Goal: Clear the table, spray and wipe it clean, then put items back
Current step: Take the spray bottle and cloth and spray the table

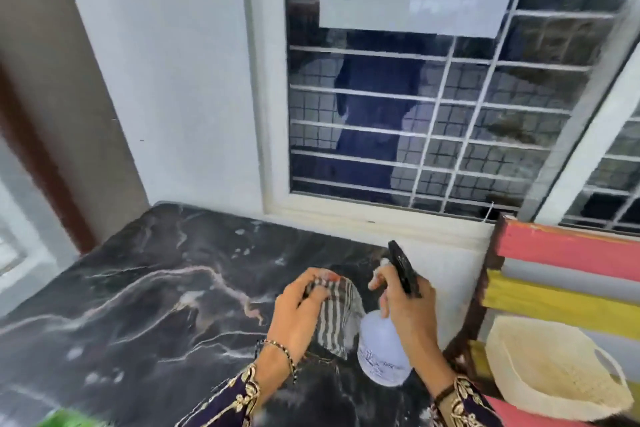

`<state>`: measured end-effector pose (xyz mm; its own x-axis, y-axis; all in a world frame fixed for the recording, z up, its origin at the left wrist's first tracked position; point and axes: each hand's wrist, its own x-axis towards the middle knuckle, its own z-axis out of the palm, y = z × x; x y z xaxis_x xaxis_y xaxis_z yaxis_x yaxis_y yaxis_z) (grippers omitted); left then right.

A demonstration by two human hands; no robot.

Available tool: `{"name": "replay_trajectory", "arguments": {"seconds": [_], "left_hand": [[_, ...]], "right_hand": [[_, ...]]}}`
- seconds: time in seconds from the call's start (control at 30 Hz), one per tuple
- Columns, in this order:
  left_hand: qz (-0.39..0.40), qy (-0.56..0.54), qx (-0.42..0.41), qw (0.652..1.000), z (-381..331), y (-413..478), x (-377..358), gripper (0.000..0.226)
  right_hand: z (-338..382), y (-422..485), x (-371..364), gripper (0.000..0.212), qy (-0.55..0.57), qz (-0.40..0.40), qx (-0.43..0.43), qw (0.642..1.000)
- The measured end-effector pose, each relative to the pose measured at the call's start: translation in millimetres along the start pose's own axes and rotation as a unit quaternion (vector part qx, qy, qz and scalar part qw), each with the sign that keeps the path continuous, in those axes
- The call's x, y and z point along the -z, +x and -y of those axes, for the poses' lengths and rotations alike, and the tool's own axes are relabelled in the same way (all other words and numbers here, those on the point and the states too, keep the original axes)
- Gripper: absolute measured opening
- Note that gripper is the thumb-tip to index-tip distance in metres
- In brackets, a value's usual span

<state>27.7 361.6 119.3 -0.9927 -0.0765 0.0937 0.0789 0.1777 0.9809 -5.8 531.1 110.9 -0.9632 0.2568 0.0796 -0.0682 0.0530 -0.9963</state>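
A dark marble table (pixel 145 295) with pale veins fills the lower left of the head view. My left hand (pixel 298 312) grips a grey-and-white striped cloth (pixel 341 319) that hangs from my fingers just above the tabletop. My right hand (pixel 405 308) holds a clear spray bottle (pixel 381 354) by its neck, its black trigger head (pixel 403 267) pointing up and away toward the wall. The bottle hovers over the table's right part, right beside the cloth. Small wet patches dot the marble.
A white wall and a barred window (pixel 415 114) stand behind the table. To the right is a bench of pink, yellow and grey slats (pixel 568 253) with a cream woven basket (pixel 554 374) on it. A green thing (pixel 69 419) shows at the bottom left edge.
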Motion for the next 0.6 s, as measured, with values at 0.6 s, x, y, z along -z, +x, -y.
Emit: {"name": "replay_trajectory", "arguments": {"seconds": [0.6], "left_hand": [[-0.281, 0.06, 0.119, 0.95, 75.7, -3.1, 207.1, 0.029]], "right_hand": [[-40.5, 13.8, -248.2, 0.077, 0.019, 0.191, -0.052, 0.98]]}}
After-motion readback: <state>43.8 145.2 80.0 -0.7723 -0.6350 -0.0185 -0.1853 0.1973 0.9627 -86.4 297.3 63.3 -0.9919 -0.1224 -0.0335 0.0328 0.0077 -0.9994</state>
